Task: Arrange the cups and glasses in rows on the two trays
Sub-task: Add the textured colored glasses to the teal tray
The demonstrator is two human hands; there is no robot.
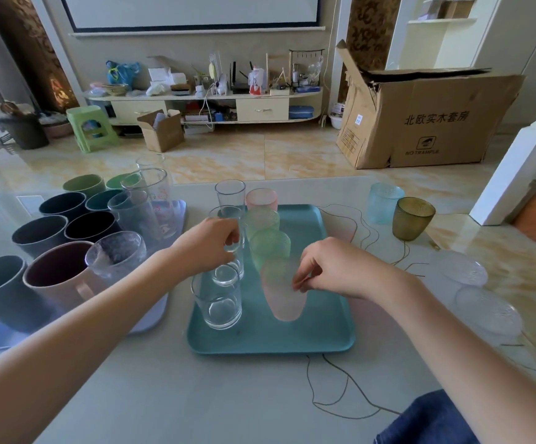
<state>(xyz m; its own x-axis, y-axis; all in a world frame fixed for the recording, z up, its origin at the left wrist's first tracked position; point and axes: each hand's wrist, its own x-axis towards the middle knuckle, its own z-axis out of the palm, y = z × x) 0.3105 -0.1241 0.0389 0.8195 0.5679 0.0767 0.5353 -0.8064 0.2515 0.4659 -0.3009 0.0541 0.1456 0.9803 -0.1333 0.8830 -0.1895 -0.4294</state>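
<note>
The teal tray (308,334) lies on the worktop (196,395) and serves as the landmark here. Both forearms reach out over its near edge, bare and nearly level, converging toward its middle.

The left hand (207,243) comes in from the tray's left side, wrist slightly bent, its fingers (231,235) curled around a tall clear glass (233,248) standing in the tray's left row. Just nearer in that row stands a shorter clear glass (218,299); at the far end stands another clear glass (230,195).

The right hand (334,267) hovers palm down over the tray's right half, knuckles raised, thumb and forefinger pinching the rim of a frosted pink cup (284,294) that stands in the tray's second row. Beyond it in that row stand two green cups (270,246) and a pink cup (262,200) at the far edge.

Left of the teal tray, a pale blue tray (151,318) carries dark mugs (40,233), a pinkish mug (58,277), and several clear glasses. Right of the teal tray, off any tray, a light blue cup (383,203) and an amber cup (412,217) stand close together on the worktop, with two clear textured pieces (462,272) nearer; what they are I cannot tell.
</note>
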